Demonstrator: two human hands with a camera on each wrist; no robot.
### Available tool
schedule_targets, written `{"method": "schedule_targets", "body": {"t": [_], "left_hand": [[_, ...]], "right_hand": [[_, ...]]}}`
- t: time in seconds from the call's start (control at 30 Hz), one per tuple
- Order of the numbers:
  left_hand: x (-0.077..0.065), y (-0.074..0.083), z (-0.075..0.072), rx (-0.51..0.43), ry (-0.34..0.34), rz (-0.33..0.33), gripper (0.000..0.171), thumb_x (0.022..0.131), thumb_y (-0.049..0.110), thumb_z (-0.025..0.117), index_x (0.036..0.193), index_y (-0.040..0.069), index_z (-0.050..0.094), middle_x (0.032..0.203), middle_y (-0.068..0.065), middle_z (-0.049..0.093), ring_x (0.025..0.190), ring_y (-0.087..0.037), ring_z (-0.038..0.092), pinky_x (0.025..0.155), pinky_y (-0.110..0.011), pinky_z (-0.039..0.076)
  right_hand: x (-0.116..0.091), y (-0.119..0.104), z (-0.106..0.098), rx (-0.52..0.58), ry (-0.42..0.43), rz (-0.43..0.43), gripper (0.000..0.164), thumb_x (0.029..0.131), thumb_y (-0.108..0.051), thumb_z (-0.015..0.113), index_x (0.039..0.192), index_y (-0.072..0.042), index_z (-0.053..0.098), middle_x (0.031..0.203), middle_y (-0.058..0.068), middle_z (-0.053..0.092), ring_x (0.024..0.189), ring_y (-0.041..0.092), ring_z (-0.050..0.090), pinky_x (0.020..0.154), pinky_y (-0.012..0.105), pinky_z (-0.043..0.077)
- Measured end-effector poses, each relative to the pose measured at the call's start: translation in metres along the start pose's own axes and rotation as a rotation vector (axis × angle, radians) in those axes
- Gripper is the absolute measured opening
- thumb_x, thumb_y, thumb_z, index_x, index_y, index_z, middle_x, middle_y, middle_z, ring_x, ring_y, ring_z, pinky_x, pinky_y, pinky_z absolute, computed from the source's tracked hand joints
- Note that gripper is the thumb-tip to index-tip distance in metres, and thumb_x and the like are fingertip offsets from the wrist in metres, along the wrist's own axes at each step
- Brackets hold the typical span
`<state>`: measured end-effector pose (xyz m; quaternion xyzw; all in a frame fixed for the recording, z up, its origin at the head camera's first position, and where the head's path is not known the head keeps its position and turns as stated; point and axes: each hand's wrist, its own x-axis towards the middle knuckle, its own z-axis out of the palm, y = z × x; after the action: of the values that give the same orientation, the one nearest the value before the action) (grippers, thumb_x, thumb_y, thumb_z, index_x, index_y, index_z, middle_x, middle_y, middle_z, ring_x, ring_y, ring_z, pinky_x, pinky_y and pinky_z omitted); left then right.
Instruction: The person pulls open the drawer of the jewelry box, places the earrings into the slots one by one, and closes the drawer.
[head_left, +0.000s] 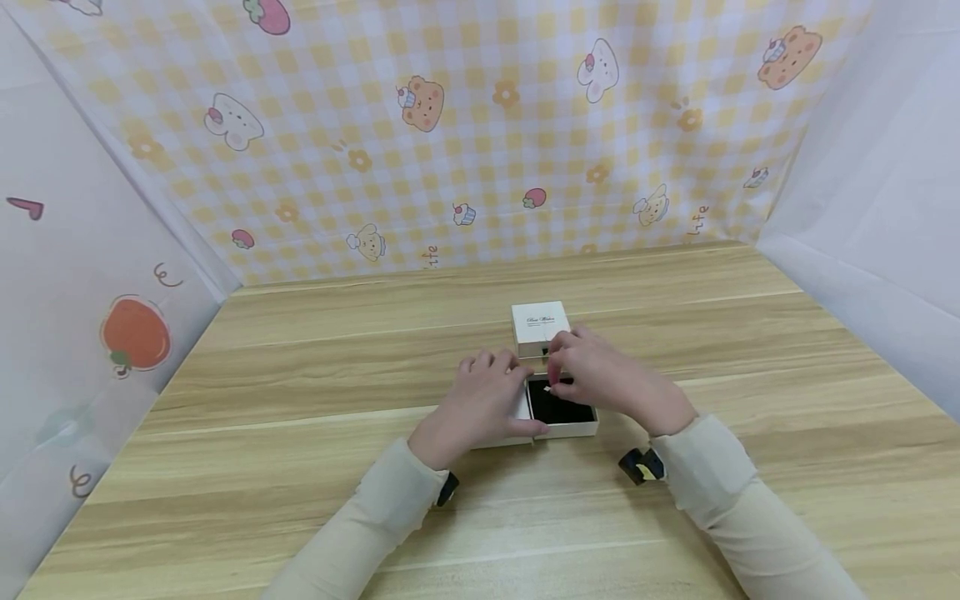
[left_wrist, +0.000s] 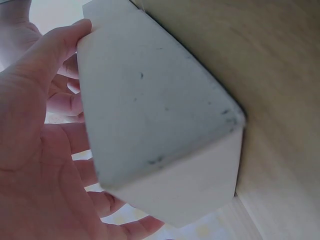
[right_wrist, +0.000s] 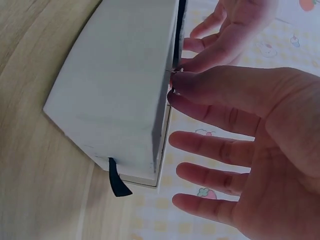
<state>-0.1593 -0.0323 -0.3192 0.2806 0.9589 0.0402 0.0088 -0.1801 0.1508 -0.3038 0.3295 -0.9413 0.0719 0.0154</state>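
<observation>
A white drawer-style jewellery box [head_left: 566, 430] lies on the table, its tray pulled out to the right and lined with black padding [head_left: 555, 410]. My left hand [head_left: 480, 404] grips this box from above, thumb along the near side and the other fingers at the far side. The left wrist view shows the box's scuffed white side [left_wrist: 155, 100]. Over the black padding, my right hand [head_left: 603, 371] pinches a small shiny piece of jewellery [head_left: 547, 388] between thumb and index finger, other fingers extended. Its exact kind is too small to tell.
Just behind stands a second white box [head_left: 540, 321] with dark lettering on top. A black ribbon tab [right_wrist: 118, 179] sticks out of the box in the right wrist view. The wood-grain table [head_left: 337, 333] ends at a checked cloth [head_left: 480, 150] behind.
</observation>
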Motion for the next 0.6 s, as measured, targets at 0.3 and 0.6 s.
{"method": "schedule_targets", "body": {"t": [0.3,0.6], "left_hand": [[0.0003,-0.0012,0.0015,-0.006,0.012,0.007,0.075,0.072,0.066,0.063,0.127,0.016,0.056,0.126,-0.003,0.050,0.110,-0.026,0.045,0.096,-0.047,0.036],[0.0003,-0.0007,0.0012,-0.011,0.005,0.002,0.075,0.073,0.066,0.063,0.129,0.017,0.055,0.126,-0.002,0.049,0.110,-0.025,0.045,0.096,-0.047,0.035]], "right_hand": [[-0.0004,-0.0005,0.0020,0.002,-0.024,0.021,0.004,0.080,-0.016,0.070,0.076,-0.016,0.068,0.107,0.008,0.060,0.098,0.028,0.050,0.085,0.042,0.044],[0.0007,-0.0011,0.0055,-0.012,-0.033,0.029,0.004,0.080,-0.016,0.070,0.076,-0.016,0.067,0.107,0.007,0.060,0.100,0.028,0.049,0.085,0.042,0.044]]}}
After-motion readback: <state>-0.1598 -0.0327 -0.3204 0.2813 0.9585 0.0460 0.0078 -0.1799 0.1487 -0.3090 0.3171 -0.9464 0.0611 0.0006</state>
